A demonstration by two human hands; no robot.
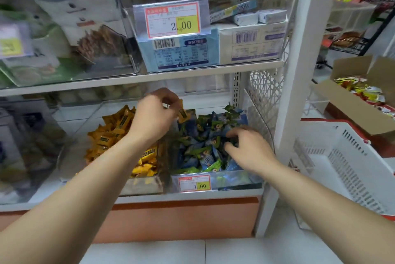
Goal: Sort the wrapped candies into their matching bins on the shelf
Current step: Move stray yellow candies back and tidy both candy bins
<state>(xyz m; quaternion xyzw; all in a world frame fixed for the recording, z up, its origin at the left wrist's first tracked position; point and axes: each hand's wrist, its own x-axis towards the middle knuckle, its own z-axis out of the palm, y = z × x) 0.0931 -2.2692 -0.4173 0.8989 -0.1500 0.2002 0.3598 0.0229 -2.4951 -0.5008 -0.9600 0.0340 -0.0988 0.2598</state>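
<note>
**Orange candy point(184, 114) held over the bins**

The small orange foil-wrapped sweet is pinched by the left hand point(154, 114) above the clear plastic bin of blue-green candies point(235, 180). The right hand point(248, 146) curls its fingers point(233, 133) into that pile; whether they grasp anything is unclear.

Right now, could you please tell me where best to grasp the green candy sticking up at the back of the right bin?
Pinch the green candy by its upturned crimped end, from above: that end stands free of the pile, its body probably wedged among others. The left hand holds an orange candy, so the right hand suits.
</note>
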